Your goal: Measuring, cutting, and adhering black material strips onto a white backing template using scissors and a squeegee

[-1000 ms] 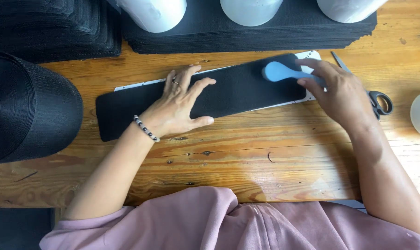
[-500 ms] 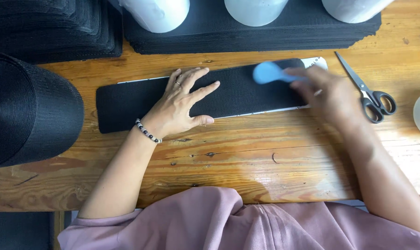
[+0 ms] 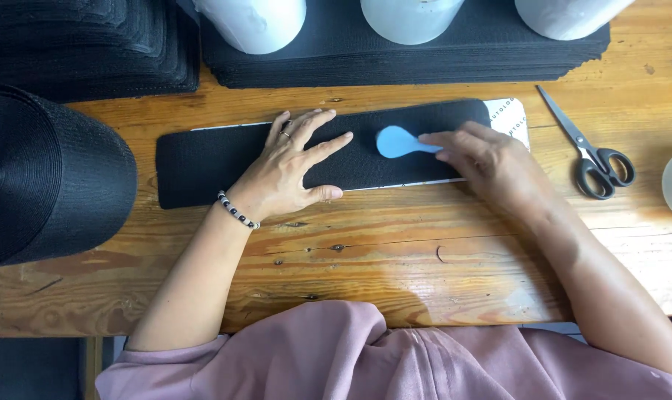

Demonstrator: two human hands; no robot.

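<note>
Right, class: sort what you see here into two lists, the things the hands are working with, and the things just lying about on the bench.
In use:
- left hand, flat on the black strip
- right hand, holding the blue tool on the strip
- white backing under the strip

Lying about:
- scissors
- black roll
- stacked black pieces
- white cylinders
- wooden table

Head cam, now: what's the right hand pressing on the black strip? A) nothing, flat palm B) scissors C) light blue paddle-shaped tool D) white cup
C: the right hand holds a light blue tool with its rounded end on the black strip. The scissors lie untouched on the table to the right, and the left hand lies flat on the strip.
</note>
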